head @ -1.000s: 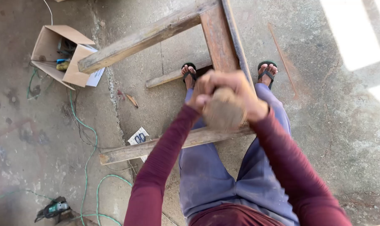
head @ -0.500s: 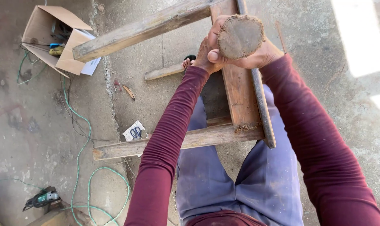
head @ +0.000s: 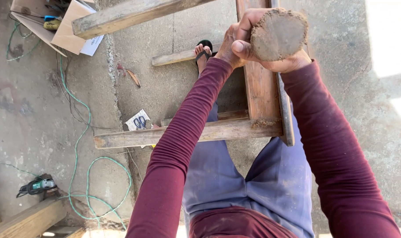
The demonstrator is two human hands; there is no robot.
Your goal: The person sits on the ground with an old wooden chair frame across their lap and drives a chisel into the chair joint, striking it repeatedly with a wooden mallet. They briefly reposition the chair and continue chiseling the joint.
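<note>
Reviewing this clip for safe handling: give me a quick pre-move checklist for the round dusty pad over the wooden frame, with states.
1. Both hands on the pad: left hand and right hand grip the round dust-caked sanding pad: ok.
2. Pad meets the reddish wooden plank: held above it: not ok.
3. Frame steadied: pale wooden crossbar rests by the legs, no clamp visible: cannot tell.
4. Footing clear of the green cable: ok.
5. Feet covered: black open sandal: not ok.
</note>
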